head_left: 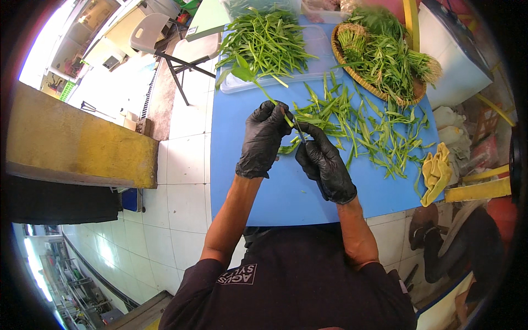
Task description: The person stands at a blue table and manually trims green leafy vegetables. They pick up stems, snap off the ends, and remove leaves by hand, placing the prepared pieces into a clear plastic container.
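Both my hands wear black gloves and meet above the blue table (258, 206). My left hand (262, 142) is closed round a green leafy stem (263, 90), which looks like water spinach; its leafy top points up and to the left. A small knife (300, 132) is gripped in my right hand (325, 164), its blade close to the stem's lower end; whether it touches cannot be made out. Just beyond my hands, loose leaves and cut pieces (352, 118) are strewn over the table. Trimmed green stems (267, 47) lie heaped on a clear plastic lid (324, 47).
A round woven basket (351, 73) with bundled rooted greens stands at the far right. Yellow gloves or cloth (436, 171) lie at the right edge, beside a white box (454, 58). Another person's leg (459, 247) shows lower right. A folding chair (151, 33) stands far left.
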A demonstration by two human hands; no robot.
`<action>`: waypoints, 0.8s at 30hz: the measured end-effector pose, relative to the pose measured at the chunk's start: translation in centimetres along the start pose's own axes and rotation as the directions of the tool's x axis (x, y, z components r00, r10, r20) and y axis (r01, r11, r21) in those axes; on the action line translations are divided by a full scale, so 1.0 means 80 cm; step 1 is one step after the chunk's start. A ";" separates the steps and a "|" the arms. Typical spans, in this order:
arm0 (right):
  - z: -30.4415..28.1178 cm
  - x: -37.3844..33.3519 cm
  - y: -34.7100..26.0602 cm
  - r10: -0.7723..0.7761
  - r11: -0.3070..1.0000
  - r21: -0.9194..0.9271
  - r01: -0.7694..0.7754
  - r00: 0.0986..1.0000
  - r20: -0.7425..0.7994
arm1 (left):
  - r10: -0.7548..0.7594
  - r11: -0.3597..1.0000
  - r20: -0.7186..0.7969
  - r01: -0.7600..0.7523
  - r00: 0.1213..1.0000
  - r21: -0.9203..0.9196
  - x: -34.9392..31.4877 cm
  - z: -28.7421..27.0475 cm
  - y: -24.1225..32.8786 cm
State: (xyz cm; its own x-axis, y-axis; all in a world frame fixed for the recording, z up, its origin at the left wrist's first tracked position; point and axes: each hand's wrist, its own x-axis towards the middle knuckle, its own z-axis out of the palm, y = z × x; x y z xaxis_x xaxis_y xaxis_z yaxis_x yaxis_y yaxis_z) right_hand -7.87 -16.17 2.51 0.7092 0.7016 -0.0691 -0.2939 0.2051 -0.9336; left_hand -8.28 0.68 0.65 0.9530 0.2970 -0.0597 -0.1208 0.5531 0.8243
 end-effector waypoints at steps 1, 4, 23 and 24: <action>0.000 0.000 0.001 0.003 1.000 0.007 -0.003 1.000 0.003 | -0.003 1.000 -0.020 0.002 1.000 -0.006 -0.001 0.000 0.001; 0.000 0.003 0.003 0.014 1.000 0.023 -0.014 1.000 0.010 | -0.014 1.000 -0.052 0.013 0.999 -0.018 -0.001 0.002 0.001; 0.006 0.024 0.017 -0.025 0.998 0.057 0.030 0.996 -0.080 | -0.065 0.997 -0.125 0.068 0.990 0.024 -0.024 0.011 -0.009; 0.008 0.024 0.017 -0.037 0.998 0.045 0.042 0.995 -0.094 | -0.068 0.995 -0.132 0.077 0.989 0.061 -0.023 0.009 -0.009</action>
State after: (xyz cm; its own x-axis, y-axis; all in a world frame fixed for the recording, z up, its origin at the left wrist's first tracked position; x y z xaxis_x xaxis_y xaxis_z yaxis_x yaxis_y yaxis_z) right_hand -7.31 -14.07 1.36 0.7768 0.6262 -0.0669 -0.2928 0.2650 -0.9187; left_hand -9.76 -0.83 0.62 0.9138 0.3589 -0.1899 -0.0298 0.5257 0.8501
